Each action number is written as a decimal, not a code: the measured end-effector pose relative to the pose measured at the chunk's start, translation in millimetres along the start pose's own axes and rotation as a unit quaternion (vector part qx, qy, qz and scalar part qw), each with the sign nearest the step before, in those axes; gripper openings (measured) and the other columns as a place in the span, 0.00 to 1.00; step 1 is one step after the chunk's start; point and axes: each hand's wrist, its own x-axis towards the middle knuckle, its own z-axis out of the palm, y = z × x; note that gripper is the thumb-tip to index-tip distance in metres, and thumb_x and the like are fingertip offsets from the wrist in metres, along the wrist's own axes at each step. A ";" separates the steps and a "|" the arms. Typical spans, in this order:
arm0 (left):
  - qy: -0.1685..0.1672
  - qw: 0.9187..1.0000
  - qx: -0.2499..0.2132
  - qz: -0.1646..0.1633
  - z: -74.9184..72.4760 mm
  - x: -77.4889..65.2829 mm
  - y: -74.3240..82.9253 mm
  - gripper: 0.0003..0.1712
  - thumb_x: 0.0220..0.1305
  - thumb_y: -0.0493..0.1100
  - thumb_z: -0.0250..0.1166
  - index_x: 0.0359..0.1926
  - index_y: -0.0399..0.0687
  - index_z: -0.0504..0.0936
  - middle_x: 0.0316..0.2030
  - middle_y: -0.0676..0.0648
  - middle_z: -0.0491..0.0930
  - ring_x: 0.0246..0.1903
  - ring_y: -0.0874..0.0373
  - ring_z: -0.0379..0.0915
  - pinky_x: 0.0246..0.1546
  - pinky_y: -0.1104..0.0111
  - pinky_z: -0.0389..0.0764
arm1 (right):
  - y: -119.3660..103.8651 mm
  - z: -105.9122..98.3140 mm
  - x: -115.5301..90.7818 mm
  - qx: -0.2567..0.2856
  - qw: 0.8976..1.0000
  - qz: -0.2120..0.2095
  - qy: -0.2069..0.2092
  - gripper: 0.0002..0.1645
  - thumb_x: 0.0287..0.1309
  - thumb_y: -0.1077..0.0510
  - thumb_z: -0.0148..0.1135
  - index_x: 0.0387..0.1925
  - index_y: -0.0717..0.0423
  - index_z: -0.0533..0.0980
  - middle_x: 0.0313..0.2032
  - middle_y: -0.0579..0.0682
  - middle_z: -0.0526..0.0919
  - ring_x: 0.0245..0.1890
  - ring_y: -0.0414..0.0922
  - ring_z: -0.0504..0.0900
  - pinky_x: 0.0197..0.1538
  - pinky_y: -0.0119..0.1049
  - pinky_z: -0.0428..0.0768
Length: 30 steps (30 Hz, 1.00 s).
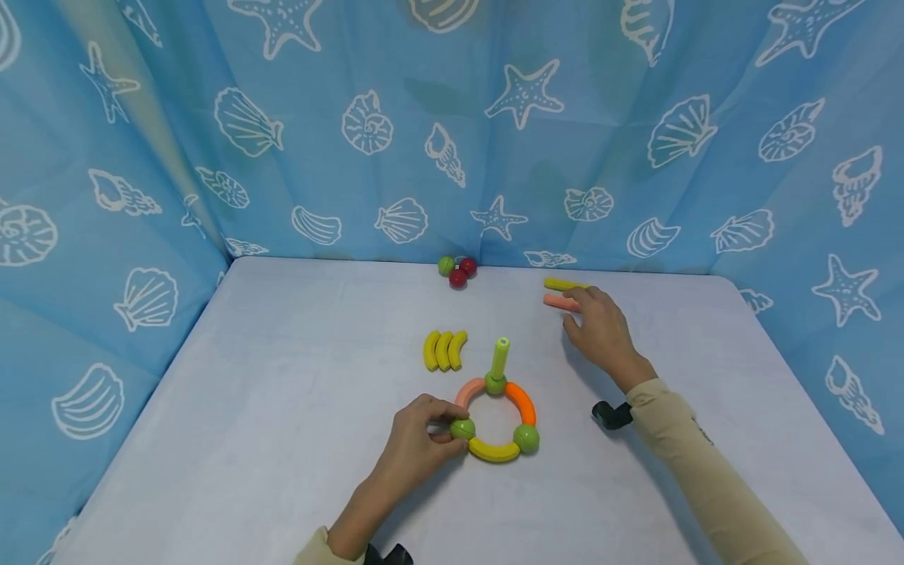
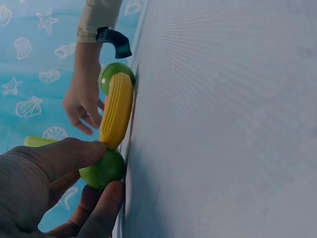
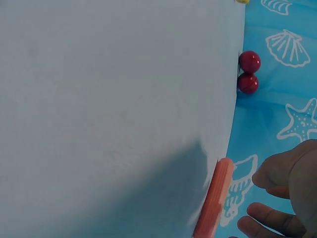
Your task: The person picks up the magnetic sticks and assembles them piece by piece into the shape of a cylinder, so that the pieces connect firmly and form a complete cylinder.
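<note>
A ring of curved sticks and green balls lies on the table, with a yellow curved stick [image 1: 494,451], an orange curved stick [image 1: 521,402] and a pink curved stick [image 1: 469,391]. At its left side my left hand [image 1: 422,435] pinches a green ball [image 2: 103,168] between thumb and fingers. From the ring's far ball rises a light green straight stick [image 1: 500,358]. Farther back on the right, my right hand [image 1: 600,329] hovers over a straight pink stick [image 3: 214,201], its thumb and fingers spread apart. Just behind that lies a straight yellow-green stick [image 1: 563,284], partly covered by the hand.
Several yellow curved sticks [image 1: 443,351] lie side by side behind the ring. Two red balls [image 1: 458,278] and a loose green ball [image 1: 446,265] sit at the table's back edge. A blue shell-patterned curtain [image 1: 424,180] hangs behind the white table [image 1: 318,329].
</note>
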 end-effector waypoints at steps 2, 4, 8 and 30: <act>-0.001 1.000 0.002 -0.002 -0.2 -0.2 0.1 0.18 0.50 0.29 0.76 0.44 0.44 0.87 0.39 0.50 0.76 0.42 0.58 0.77 0.41 0.75 0.82 | 0.0 0.4 2.7 -0.014 1.000 -0.003 -0.005 0.23 0.61 0.64 0.63 0.57 0.66 0.75 0.52 0.66 0.77 0.49 0.62 0.75 0.55 0.59 0.76; -0.001 1.000 0.005 -0.001 -0.5 -0.2 -0.1 0.19 0.50 0.30 0.76 0.44 0.44 0.87 0.39 0.51 0.76 0.42 0.57 0.77 0.41 0.75 0.82 | -0.1 0.5 6.1 -0.028 1.000 -0.008 -0.010 0.23 0.62 0.63 0.63 0.58 0.66 0.75 0.50 0.66 0.77 0.47 0.61 0.74 0.53 0.58 0.77; 0.001 1.000 0.008 -0.002 -1.4 -0.4 -0.5 0.19 0.50 0.30 0.76 0.45 0.44 0.87 0.39 0.51 0.76 0.43 0.57 0.76 0.41 0.75 0.82 | -1.3 0.7 14.6 -0.050 0.998 -0.023 -0.023 0.23 0.63 0.62 0.65 0.58 0.65 0.75 0.50 0.65 0.77 0.47 0.61 0.74 0.54 0.57 0.77; 0.003 1.000 0.004 0.000 -0.2 -0.5 -0.1 0.18 0.51 0.29 0.76 0.44 0.45 0.87 0.39 0.51 0.76 0.43 0.58 0.77 0.42 0.74 0.82 | 2.9 3.3 36.8 -0.126 0.986 -0.041 -0.096 0.23 0.61 0.66 0.64 0.58 0.67 0.75 0.41 0.64 0.78 0.38 0.57 0.75 0.45 0.52 0.81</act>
